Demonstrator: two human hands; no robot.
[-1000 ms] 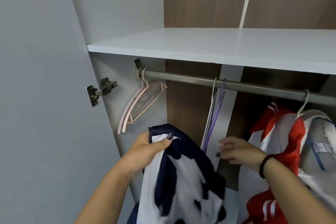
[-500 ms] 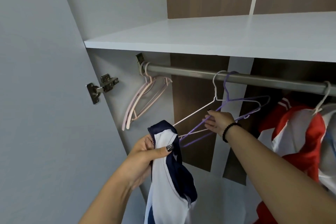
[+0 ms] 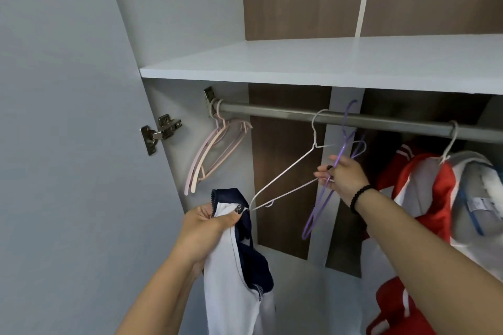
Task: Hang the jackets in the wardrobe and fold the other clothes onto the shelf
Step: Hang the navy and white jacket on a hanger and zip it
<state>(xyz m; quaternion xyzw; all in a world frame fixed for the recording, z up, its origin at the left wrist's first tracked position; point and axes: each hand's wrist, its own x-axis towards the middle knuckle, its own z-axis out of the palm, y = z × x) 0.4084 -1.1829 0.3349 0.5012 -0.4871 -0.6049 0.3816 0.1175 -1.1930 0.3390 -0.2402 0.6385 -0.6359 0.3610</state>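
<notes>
My left hand (image 3: 206, 228) grips a white and navy jacket (image 3: 234, 275) by its collar, and the garment hangs down below the rail. My right hand (image 3: 343, 179) pinches the lower bars of a white wire hanger (image 3: 285, 179) and a purple wire hanger (image 3: 321, 198). The white hanger's hook is still over the grey wardrobe rail (image 3: 272, 111); the purple hanger's hook is up at the rail and the hanger tilts steeply. A red and white jacket (image 3: 424, 187) hangs on the rail at the right.
Pink plastic hangers (image 3: 212, 155) hang at the rail's left end by the wardrobe side wall. A white shelf (image 3: 326, 60) runs above the rail. The open grey door (image 3: 68, 144) with its metal hinge (image 3: 160, 133) stands on the left.
My right hand rose from low beside the hangers, took hold of the white and purple hangers and swung them out. The purple one now tilts steeply. My left hand kept the jacket.
</notes>
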